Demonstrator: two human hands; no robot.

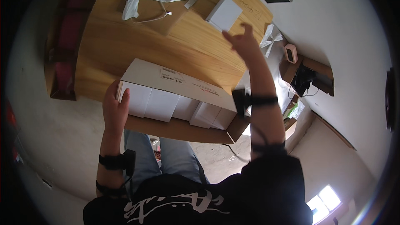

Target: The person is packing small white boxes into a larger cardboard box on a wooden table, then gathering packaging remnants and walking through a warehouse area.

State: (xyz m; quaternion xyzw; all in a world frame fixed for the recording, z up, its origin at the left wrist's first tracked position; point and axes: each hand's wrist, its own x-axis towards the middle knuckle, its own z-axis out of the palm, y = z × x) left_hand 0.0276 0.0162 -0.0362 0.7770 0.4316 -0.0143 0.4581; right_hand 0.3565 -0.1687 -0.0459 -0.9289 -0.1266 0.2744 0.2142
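the left hand (pixel 115 109) holds the left end of the long box (pixel 177 100), mid frame at the desk (pixel 125 41) edge. the right hand (pixel 246 41), open and empty, reaches toward the small white box (pixel 225 13), just up-left of it.

head view | looks steeply down from above | close over wooden table (pixel 125 46) edge | fisheye bend
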